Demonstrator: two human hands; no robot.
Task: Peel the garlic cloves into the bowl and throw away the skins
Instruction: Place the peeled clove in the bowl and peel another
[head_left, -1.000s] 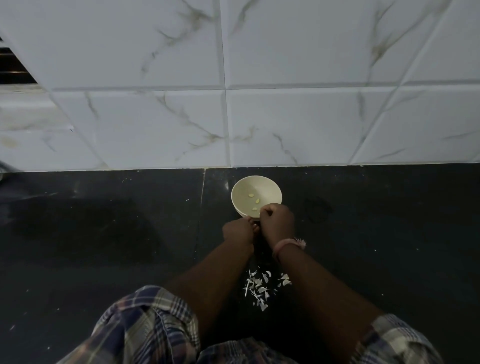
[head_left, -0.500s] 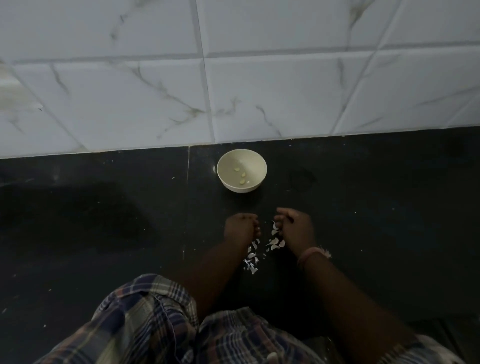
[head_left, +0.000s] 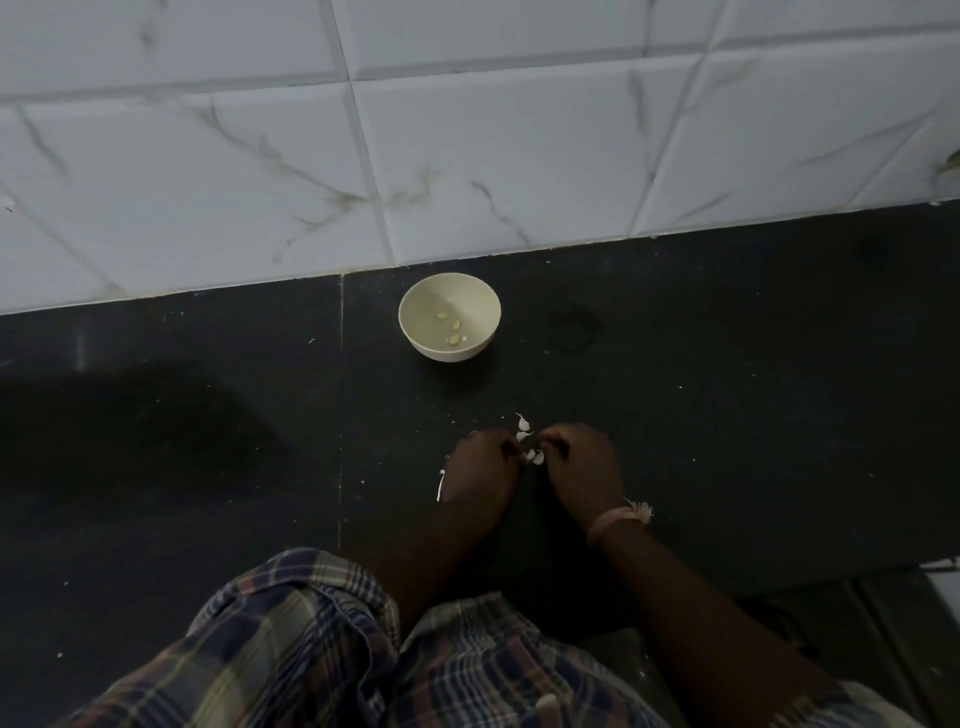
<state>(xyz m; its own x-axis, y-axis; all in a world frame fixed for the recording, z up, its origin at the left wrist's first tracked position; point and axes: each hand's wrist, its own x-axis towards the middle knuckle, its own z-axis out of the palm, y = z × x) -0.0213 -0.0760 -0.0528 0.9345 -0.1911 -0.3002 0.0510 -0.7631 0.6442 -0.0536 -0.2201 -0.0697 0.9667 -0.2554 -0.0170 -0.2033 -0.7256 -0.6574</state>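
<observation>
On the dark counter, both curled hands (head_left: 535, 462) gather papery white skins (head_left: 524, 426).

Tabletop (head_left: 727, 389): dark stone-like slab, smooth, dull sheen, pale specks. Wall tiles (head_left: 467, 156): white, marble-veined, glossy, grey grout lines. Bowl (head_left: 480, 332): cream, smooth, matt, plastic or ceramic, cannot tell. Garlic skins (head_left: 524, 426): thin, papery, white. Shirt (head_left: 291, 649): woven plaid cloth, soft, matt. Wristband (head_left: 618, 519): pinkish thread, frayed tuft.
</observation>
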